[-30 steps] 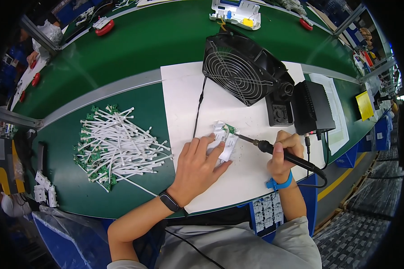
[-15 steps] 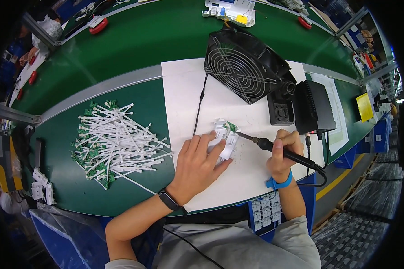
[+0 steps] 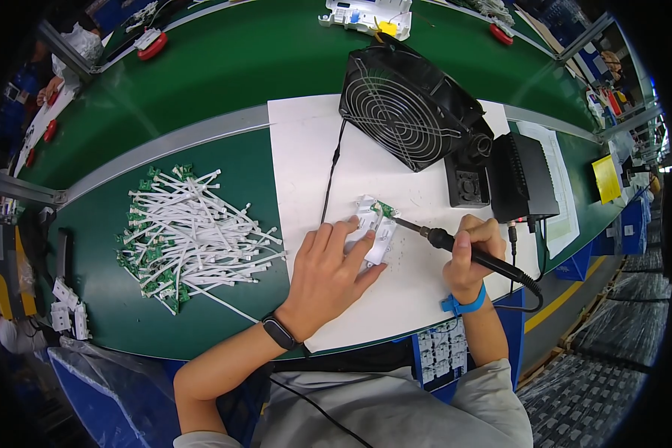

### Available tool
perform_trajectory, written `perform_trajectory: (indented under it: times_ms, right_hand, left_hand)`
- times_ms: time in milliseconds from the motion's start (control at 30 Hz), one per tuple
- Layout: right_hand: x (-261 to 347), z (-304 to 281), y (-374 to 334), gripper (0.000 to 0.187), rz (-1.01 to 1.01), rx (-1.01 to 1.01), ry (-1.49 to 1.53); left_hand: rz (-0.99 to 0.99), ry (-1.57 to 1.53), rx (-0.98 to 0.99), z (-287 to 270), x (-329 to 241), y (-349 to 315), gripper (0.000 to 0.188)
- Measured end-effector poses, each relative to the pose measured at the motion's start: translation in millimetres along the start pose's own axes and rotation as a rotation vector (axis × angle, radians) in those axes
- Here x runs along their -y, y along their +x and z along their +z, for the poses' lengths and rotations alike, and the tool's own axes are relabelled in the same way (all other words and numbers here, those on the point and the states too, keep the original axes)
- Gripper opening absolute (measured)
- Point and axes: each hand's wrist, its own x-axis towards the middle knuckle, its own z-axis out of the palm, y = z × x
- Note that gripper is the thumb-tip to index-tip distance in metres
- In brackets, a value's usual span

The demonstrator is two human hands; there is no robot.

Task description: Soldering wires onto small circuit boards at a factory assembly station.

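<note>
My left hand (image 3: 328, 269) rests on the white sheet with its fingers on a white plastic housing (image 3: 381, 243), keeping it in place. A small green circuit board (image 3: 383, 209) sits at the far end of the housing. A soldering iron (image 3: 442, 240) is gripped in my right hand (image 3: 473, 254), and its tip reaches the right edge of the board. Whether the tip touches a joint is too small to tell. To the left lies a heap of white cables with green boards (image 3: 201, 231).
A black fan (image 3: 403, 112) with a wire guard stands behind the work. Right of it are a black box unit (image 3: 524, 175) and the iron's cable. Beyond a metal rail runs a green belt (image 3: 224, 60) carrying a white casing (image 3: 369, 16). White parts (image 3: 71, 310) lie at far left.
The white casing and the red items on the far belt have shifted left. Both my hands, the housing and the soldering iron stay almost where they were.
</note>
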Motion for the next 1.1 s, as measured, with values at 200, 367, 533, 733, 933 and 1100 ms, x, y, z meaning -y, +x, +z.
perform_trajectory:
  times_ms: [200, 367, 533, 733, 933, 1100]
  right_hand:
    - [0.5, 0.3, 0.2, 0.029, 0.011, -0.006, -0.016]
    - [-0.7, -0.3, -0.3, 0.031, -0.014, -0.035, -0.023]
    - [-3.8, -6.1, 1.7, 0.031, -0.076, -0.042, 0.043]
    - [1.4, -23.7, 13.6, 0.025, -0.110, -0.157, -0.002]
    - [3.9, -56.5, 48.3, 0.018, 0.081, -0.431, -0.205]
    - [-13.5, -51.3, 71.4, 0.018, 0.137, -0.421, -0.298]
  left_hand:
    - [0.001, -0.005, -0.007, 0.0, 0.1, -0.1, 0.047]
    - [-0.008, -0.005, 0.004, -0.2, -0.1, 0.1, 0.047]
    - [-0.004, -0.002, -0.002, 0.1, 0.0, 0.8, 0.047]
    - [0.005, -0.004, -0.005, 0.0, 0.4, 0.4, 0.046]
    - [0.027, -0.008, 0.015, -0.8, 2.7, -1.3, 0.045]
    - [0.006, -0.042, -0.002, -1.5, 2.9, -2.3, 0.045]
